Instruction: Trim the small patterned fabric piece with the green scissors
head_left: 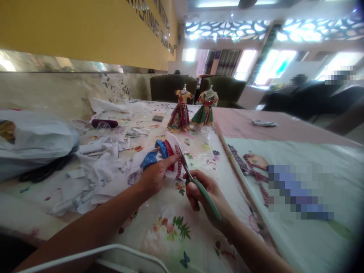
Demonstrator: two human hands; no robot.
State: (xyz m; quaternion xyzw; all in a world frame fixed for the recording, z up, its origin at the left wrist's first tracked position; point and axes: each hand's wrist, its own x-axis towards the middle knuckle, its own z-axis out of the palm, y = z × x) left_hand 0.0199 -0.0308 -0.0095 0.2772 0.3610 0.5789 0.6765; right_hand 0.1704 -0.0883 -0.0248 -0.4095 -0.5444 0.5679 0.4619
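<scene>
My left hand (155,175) pinches a small piece of blue, red and white fabric (159,153) just above the floral tablecloth (167,227). A red patterned ribbon (179,163) hangs from that piece. My right hand (206,193) grips green-handled scissors (199,187), whose blades point up toward the ribbon and touch it. Both hands work near the middle of the table.
A heap of white fabric scraps (96,170) lies left of my hands, with a white plastic bag (31,138) beyond it. Two small dressed mannequin dolls (179,110) (205,108) stand further back. Ribbon strips (250,168) lie at right. Green armchairs (170,87) and seated people are behind.
</scene>
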